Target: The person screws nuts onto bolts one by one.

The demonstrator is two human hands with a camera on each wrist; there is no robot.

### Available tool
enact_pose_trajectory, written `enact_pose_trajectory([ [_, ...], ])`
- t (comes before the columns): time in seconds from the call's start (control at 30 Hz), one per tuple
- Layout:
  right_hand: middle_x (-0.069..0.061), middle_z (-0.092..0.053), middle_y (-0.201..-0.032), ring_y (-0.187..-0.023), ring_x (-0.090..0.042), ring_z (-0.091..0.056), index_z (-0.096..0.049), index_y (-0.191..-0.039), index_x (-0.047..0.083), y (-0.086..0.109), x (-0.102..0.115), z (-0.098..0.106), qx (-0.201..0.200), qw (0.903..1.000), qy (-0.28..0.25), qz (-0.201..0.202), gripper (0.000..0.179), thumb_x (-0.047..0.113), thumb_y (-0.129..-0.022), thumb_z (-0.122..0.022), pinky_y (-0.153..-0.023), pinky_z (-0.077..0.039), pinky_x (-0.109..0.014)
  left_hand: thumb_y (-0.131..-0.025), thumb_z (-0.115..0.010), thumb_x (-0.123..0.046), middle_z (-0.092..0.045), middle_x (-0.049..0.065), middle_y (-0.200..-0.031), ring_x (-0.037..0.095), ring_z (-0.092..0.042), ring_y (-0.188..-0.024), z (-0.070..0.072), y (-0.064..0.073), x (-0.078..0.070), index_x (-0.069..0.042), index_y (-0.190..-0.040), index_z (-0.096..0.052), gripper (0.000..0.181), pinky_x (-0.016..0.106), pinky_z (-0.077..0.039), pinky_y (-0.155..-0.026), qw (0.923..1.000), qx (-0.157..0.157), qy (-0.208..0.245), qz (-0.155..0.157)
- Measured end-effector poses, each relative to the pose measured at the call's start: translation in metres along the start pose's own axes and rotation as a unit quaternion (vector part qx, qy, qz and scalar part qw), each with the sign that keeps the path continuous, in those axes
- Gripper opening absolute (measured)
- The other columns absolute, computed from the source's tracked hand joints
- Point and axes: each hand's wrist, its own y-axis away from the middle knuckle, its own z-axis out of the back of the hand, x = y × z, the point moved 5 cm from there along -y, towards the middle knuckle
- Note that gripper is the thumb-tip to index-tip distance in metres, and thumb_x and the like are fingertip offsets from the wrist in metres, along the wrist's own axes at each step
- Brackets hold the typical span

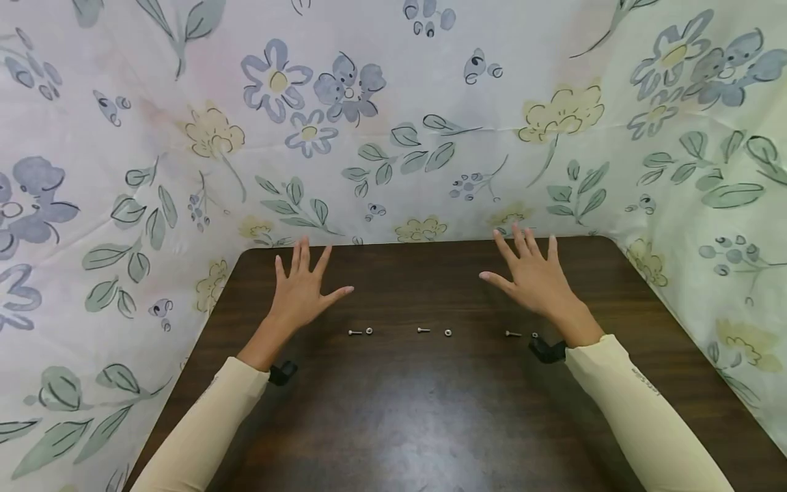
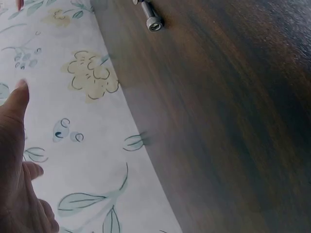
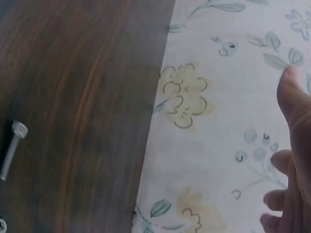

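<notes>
Both hands are held out with fingers spread, and neither holds anything. My left hand (image 1: 298, 290) is over the left part of the dark wooden table, beyond a small bolt (image 1: 354, 333) and a nut (image 1: 369, 331). Over the right part is my right hand (image 1: 539, 281), nearest to another bolt (image 1: 513, 334) and a nut (image 1: 535, 335) beside the wrist camera. Between the hands lie a third bolt (image 1: 423, 330) and nut (image 1: 448, 333). In the left wrist view a bolt (image 2: 153, 19) shows its socket head. The right wrist view has a bolt (image 3: 14, 145) at its left edge.
The brown table (image 1: 393, 396) has rounded far corners. A floral cloth (image 1: 393, 89) hangs behind it and along both sides. Black wrist cameras (image 1: 283, 373) sit at the cuffs of the pale sleeves (image 1: 203, 417).
</notes>
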Motion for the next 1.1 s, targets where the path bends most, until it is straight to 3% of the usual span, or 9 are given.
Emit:
enact_pose_trajectory([
  [0.17,-0.021,-0.009,-0.168,-0.153,-0.042,-0.014,-0.011,-0.164,0.015,0.001,0.014,-0.004,-0.003,0.9996,0.003,0.028,0.095,0.076,-0.097,-0.038,-0.118,-0.003,-0.070,-0.084,-0.052,-0.084,0.008,0.020,-0.168,0.037,0.005,-0.155,0.000,0.007,0.001,-0.025,-0.164,-0.014,0.107,0.072,-0.003,-0.117,0.9998,0.007,0.005,-0.019],
  [0.33,-0.021,-0.023,-0.165,-0.150,-0.040,-0.026,-0.023,-0.162,0.008,0.000,0.033,-0.011,-0.021,0.9972,0.025,0.068,0.090,0.067,-0.099,-0.047,-0.117,-0.023,-0.066,-0.084,-0.051,-0.085,0.008,0.016,-0.169,0.036,0.000,-0.156,-0.002,0.013,0.002,-0.025,-0.164,-0.018,0.106,0.069,-0.010,-0.119,0.9992,0.017,0.008,-0.036],
  [0.57,-0.023,-0.045,-0.153,-0.140,-0.039,-0.044,-0.042,-0.154,0.004,0.002,0.062,-0.018,-0.062,0.9906,0.033,0.117,0.077,0.055,-0.098,-0.060,-0.107,-0.042,-0.060,-0.084,-0.056,-0.081,-0.009,0.022,-0.167,0.037,-0.008,-0.155,-0.004,0.021,0.002,-0.023,-0.162,-0.029,0.101,0.067,-0.012,-0.119,0.9980,0.039,0.007,-0.049],
  [0.73,-0.022,-0.056,-0.144,-0.131,-0.038,-0.055,-0.051,-0.148,0.002,0.002,0.081,-0.023,-0.086,0.9835,0.044,0.153,0.070,0.052,-0.099,-0.061,-0.101,-0.048,-0.056,-0.082,-0.064,-0.077,-0.018,0.024,-0.165,0.038,-0.016,-0.154,-0.005,0.028,-0.003,-0.020,-0.158,-0.039,0.098,0.067,-0.018,-0.119,0.9963,0.058,-0.001,-0.064],
  [0.87,-0.020,-0.059,-0.140,-0.125,-0.037,-0.060,-0.052,-0.147,0.003,0.000,0.094,-0.027,-0.100,0.9779,0.047,0.177,0.068,0.050,-0.099,-0.061,-0.099,-0.051,-0.054,-0.080,-0.071,-0.072,-0.026,0.023,-0.163,0.039,-0.029,-0.149,-0.006,0.032,-0.008,-0.019,-0.152,-0.049,0.092,0.066,-0.029,-0.114,0.9953,0.066,0.000,-0.071],
  [1.1,-0.017,-0.063,-0.136,-0.119,-0.034,-0.064,-0.054,-0.146,0.005,-0.002,0.119,-0.037,-0.090,0.9740,0.054,0.200,0.065,0.052,-0.101,-0.057,-0.095,-0.054,-0.051,-0.076,-0.079,-0.065,-0.037,0.023,-0.158,0.040,-0.044,-0.140,-0.011,0.040,-0.014,-0.017,-0.145,-0.058,0.086,0.065,-0.047,-0.099,0.9945,0.066,0.009,-0.081],
])
